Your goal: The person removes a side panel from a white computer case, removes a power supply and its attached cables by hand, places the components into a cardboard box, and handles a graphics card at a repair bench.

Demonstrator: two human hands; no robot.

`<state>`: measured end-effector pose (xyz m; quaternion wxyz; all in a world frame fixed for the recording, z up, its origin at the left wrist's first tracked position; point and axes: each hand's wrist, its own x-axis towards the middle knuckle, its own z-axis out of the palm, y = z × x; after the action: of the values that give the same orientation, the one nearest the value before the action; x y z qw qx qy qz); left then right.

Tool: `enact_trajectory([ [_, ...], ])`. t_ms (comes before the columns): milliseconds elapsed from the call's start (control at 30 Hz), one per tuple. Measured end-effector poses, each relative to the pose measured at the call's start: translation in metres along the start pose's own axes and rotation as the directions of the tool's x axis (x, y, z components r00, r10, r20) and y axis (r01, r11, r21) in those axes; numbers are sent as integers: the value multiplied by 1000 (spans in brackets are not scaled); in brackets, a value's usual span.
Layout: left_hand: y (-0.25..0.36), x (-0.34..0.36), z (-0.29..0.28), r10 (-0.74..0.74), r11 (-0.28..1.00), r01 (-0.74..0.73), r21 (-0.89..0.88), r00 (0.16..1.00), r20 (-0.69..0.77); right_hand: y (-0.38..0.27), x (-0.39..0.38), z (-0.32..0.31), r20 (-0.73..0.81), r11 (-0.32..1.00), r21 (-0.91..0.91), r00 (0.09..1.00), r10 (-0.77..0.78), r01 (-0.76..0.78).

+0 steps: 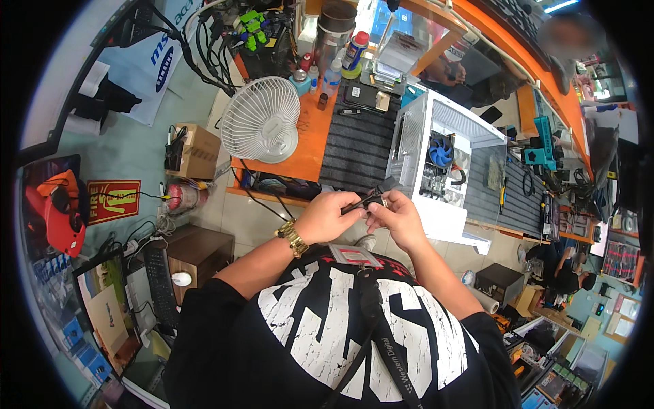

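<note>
My left hand [325, 217], with a gold watch [294, 240] on its wrist, is closed around a short black cable-like piece [370, 198]. My right hand [397, 219] pinches the same piece near its other end; a small light bit shows at the fingertips, too small to name. Both hands are close together in front of my chest, over the bench's near edge. Just beyond my right hand stands an open white computer case [424, 153], with a blue cooling fan [441, 150] inside. The exact kind of the black piece is partly hidden by my fingers.
A white desk fan [262, 119] stands on the orange bench top [310, 146], left of a dark ridged mat [354, 153]. Bottles and a spray can [355, 51] are behind it. Black cords [262, 198] hang off the bench's near edge. Another person's hand [458, 72] is across the bench.
</note>
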<state>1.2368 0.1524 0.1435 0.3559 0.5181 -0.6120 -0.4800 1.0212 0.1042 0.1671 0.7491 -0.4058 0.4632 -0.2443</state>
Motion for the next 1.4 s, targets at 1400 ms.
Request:
enact_trajectory([
  [1400, 105, 33, -299, 379, 614, 478, 629, 520, -765, -16, -17, 1, -7, 989, -75, 992, -125, 125],
])
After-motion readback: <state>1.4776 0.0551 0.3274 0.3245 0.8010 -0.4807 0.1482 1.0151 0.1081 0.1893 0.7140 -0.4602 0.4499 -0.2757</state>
